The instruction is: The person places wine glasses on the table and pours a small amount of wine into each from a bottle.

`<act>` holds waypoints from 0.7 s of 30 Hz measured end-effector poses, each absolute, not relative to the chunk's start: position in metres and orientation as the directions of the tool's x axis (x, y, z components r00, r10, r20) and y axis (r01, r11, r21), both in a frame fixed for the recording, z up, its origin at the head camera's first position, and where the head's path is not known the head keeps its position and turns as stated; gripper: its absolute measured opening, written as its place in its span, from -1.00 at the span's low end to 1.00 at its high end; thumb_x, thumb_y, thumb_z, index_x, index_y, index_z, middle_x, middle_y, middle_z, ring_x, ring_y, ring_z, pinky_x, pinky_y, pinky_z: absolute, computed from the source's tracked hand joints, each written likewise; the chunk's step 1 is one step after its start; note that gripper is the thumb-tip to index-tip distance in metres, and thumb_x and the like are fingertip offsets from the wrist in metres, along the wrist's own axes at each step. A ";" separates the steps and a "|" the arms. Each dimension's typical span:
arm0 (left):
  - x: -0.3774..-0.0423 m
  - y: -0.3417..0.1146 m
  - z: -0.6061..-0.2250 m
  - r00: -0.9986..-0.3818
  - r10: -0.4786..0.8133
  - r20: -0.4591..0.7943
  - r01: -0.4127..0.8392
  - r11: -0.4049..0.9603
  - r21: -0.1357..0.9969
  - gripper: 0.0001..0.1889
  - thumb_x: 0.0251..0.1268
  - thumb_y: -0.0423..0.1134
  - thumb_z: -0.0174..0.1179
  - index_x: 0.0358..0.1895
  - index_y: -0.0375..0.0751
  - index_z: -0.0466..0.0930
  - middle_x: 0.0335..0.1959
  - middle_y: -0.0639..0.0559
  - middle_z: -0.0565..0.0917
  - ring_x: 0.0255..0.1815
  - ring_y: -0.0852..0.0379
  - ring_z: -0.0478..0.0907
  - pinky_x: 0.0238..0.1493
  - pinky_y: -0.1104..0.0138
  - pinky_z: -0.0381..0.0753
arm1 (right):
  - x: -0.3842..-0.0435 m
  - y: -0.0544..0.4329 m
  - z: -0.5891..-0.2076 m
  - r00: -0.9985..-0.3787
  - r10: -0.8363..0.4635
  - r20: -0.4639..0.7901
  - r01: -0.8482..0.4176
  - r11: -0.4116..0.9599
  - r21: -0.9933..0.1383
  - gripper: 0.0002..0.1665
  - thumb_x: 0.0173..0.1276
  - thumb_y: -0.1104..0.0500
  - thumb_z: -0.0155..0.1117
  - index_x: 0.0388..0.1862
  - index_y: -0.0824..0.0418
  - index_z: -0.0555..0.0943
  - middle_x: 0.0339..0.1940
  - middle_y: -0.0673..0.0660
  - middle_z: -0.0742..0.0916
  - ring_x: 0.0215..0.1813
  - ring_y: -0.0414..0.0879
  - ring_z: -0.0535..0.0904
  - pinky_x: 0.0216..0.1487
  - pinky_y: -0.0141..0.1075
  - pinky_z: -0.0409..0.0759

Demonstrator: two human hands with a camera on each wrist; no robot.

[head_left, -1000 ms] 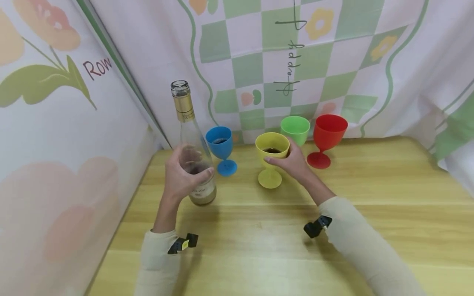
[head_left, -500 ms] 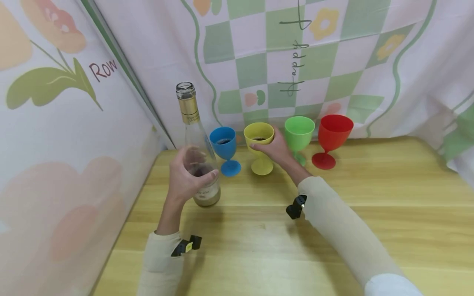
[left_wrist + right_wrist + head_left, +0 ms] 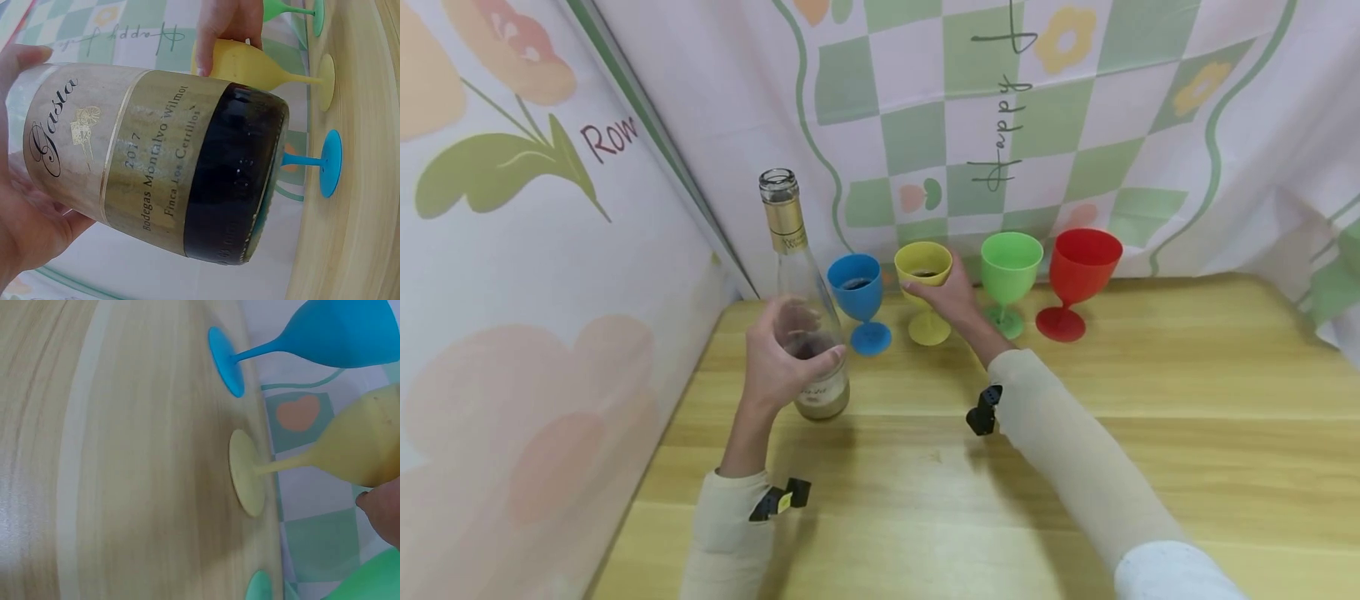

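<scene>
My left hand (image 3: pixel 790 350) grips the lower body of a clear glass wine bottle (image 3: pixel 788 229), held upright. The left wrist view shows its label and dark liquid at the bottom; its base (image 3: pixel 250 181) appears lifted off the table. My right hand (image 3: pixel 951 292) holds the bowl of a yellow goblet (image 3: pixel 929 327), thumb at the near side, fingers partly hidden behind. Dark liquid lies in the yellow goblet, whose foot (image 3: pixel 247 475) looks to be on the table. A blue goblet (image 3: pixel 859 292), also with dark liquid, stands between bottle and yellow goblet.
Right of the yellow goblet stand a green goblet (image 3: pixel 1011 271) and a red goblet (image 3: pixel 1081 271), with no liquid visible. A patterned curtain (image 3: pixel 910 142) hangs behind the wooden table (image 3: pixel 925 500). A printed cloth wall (image 3: pixel 535 333) borders the left side.
My right hand has moved the yellow goblet back and left, into the row between the blue and green goblets. The left hand with the bottle stays nearly still.
</scene>
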State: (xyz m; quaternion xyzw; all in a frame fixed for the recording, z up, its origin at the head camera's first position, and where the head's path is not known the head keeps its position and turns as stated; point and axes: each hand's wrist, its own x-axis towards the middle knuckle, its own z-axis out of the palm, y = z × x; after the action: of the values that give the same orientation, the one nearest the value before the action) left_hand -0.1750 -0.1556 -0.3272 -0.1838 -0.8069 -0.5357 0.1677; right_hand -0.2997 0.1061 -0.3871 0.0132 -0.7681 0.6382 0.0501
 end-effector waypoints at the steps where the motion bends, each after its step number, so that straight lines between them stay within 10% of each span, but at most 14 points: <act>1: -0.175 -0.156 -0.327 -0.877 0.117 0.466 0.475 0.357 0.804 -0.33 -0.14 -0.29 0.53 0.15 -0.33 0.48 -0.07 -0.32 0.71 -0.01 -0.19 0.66 0.08 -0.12 0.67 | -0.300 0.107 -0.388 -0.995 0.046 0.089 -0.079 0.189 -0.979 0.12 0.22 0.09 0.49 0.60 0.22 0.05 0.46 0.28 0.44 0.43 0.16 0.40 0.49 0.03 0.38; 21: -0.172 -0.154 -0.327 -0.874 0.120 0.471 0.481 0.361 0.799 -0.34 -0.12 -0.31 0.53 0.14 -0.33 0.48 -0.07 -0.36 0.70 0.00 -0.28 0.66 0.08 -0.14 0.66 | -0.284 0.116 -0.375 -0.993 -0.015 0.115 -0.116 0.184 -0.976 0.29 0.32 0.08 0.43 0.69 0.17 -0.28 0.67 0.28 0.15 0.63 0.15 0.18 0.63 -0.03 0.19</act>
State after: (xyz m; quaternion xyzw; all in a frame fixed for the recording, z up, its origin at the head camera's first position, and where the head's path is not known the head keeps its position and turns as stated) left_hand -0.1724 -0.1541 -0.3274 -0.1860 -0.8074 -0.5339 0.1688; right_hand -0.2839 0.1163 -0.3753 0.0427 -0.7684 0.6373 0.0396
